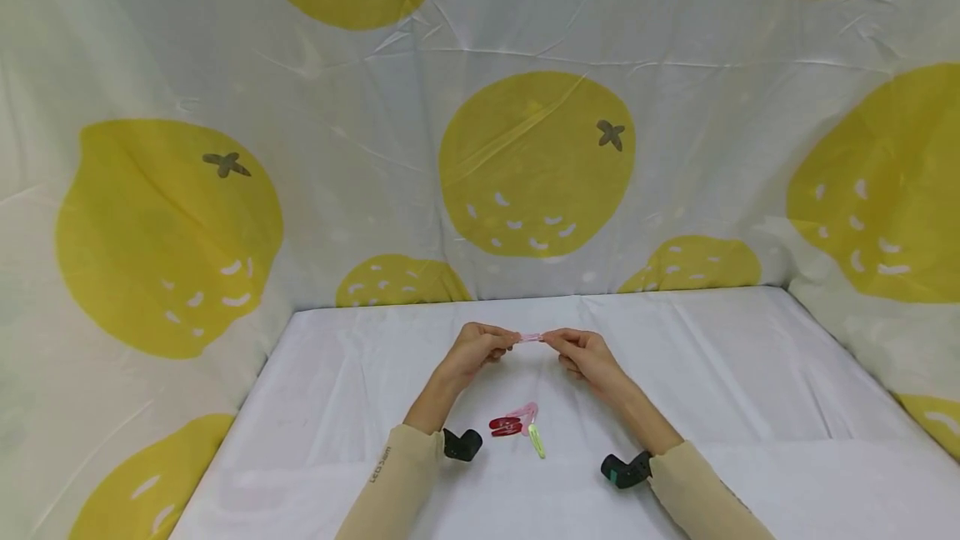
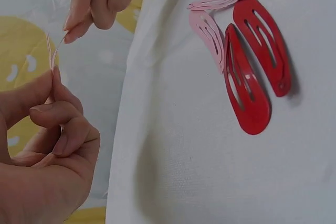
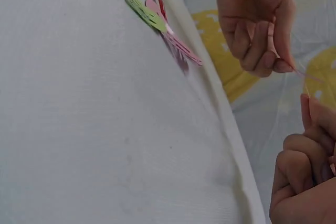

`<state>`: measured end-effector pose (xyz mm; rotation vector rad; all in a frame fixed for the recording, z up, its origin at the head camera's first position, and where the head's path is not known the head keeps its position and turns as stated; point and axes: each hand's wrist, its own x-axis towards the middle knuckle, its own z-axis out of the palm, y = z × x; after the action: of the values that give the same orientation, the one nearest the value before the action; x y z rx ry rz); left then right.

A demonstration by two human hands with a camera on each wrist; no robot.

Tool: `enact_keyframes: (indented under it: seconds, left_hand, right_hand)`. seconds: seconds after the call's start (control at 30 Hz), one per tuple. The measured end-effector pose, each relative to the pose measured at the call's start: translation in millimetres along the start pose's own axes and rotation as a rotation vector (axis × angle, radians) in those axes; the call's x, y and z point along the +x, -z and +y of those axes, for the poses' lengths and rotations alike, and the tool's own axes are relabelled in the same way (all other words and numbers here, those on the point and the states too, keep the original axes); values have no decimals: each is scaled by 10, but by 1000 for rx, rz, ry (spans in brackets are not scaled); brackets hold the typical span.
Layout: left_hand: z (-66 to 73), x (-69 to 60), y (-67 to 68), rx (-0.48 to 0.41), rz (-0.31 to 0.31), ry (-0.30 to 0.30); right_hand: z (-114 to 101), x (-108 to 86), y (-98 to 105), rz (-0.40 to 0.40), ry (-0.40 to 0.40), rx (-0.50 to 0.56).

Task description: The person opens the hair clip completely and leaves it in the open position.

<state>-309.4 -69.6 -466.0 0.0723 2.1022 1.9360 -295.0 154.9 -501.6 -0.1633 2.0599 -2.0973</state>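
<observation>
A pink snap hair clip [image 1: 531,337] is stretched between both hands above the far part of the table. My left hand [image 1: 474,348] pinches one end between thumb and index finger. At the other end, the fingertips of my right hand [image 1: 587,354] pinch the clip. In the left wrist view the clip's two thin parts [image 2: 51,51] stand apart, one reaching to the right fingertips. Closer to me lie two red hair clips [image 2: 247,87], two pink hair clips [image 2: 220,1] that touch, and a green hair clip [image 1: 536,442].
A white cloth [image 1: 300,440] covers the table. Behind it hangs a pale curtain [image 1: 360,190] printed with yellow lemons. Each wrist bears a black camera mount, the left one [image 1: 462,445] just left of the loose clips and the right one [image 1: 626,470] farther off.
</observation>
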Motion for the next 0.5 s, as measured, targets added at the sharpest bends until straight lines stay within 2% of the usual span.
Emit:
enact_keyframes:
  seconds: [0.1,0.27,0.4,0.5]
  left_hand:
    - [-9,13,-10,-13,-5,22]
    - [-20,-4,-9,-27,-11,66]
    - [-47,0,4,-11,-12,57]
    - [-81,10,15,25,-17,11]
  right_hand:
    - [22,-9,-27,67,69,-101]
    - [53,-26,-51,134,261,-276]
    - [66,-27,-49,117,384,-285]
    - [66,-29,-47,114,420,-281]
